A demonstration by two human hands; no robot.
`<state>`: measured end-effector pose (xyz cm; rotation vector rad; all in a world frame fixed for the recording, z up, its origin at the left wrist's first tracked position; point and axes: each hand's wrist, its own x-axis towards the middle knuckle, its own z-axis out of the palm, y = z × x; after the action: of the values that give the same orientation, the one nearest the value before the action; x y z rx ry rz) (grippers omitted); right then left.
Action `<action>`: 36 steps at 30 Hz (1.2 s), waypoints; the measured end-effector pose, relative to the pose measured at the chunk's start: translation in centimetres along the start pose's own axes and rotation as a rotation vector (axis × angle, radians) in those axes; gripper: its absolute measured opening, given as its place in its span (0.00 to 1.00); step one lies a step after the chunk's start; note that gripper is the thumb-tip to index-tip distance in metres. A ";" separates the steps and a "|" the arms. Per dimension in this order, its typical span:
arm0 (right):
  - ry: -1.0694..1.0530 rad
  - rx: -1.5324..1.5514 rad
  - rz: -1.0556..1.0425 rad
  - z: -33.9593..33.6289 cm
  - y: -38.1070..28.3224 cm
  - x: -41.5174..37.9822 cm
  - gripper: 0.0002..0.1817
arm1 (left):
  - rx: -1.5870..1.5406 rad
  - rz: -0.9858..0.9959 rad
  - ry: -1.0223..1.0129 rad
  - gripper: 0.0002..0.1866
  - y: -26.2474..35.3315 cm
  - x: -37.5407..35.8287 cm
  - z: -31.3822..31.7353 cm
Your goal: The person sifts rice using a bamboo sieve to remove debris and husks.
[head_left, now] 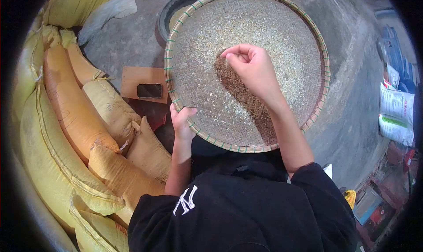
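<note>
A wide round woven winnowing tray, its rim bound with green ties, lies in front of me. Pale grains that look like rice are spread over its weave. My left hand grips the rim at the near left, thumb on the inner side and fingers around the outside. Over the middle of the tray hovers my right hand, with thumb and forefinger pinched together. Whatever sits between those fingertips, if anything, is too small to make out. A dark brownish strip, like a shadow, crosses the grains beside my right forearm.
Stuffed yellow and orange sacks are piled along the left. A phone lies on a brown board left of the tray. Behind the tray's far-left rim is a dark round basin. White printed bags stand at the far right.
</note>
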<state>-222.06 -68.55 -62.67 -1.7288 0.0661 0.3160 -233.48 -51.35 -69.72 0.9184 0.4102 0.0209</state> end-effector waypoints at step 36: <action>-0.062 -0.170 -0.123 -0.8 -0.4 -1.1 0.08 | -0.057 0.018 -0.039 0.23 0.4 0.2 0.6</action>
<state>-222.93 -69.39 -61.87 -1.8803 -0.1148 0.2908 -233.04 -51.56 -69.16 0.8646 0.3632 0.0307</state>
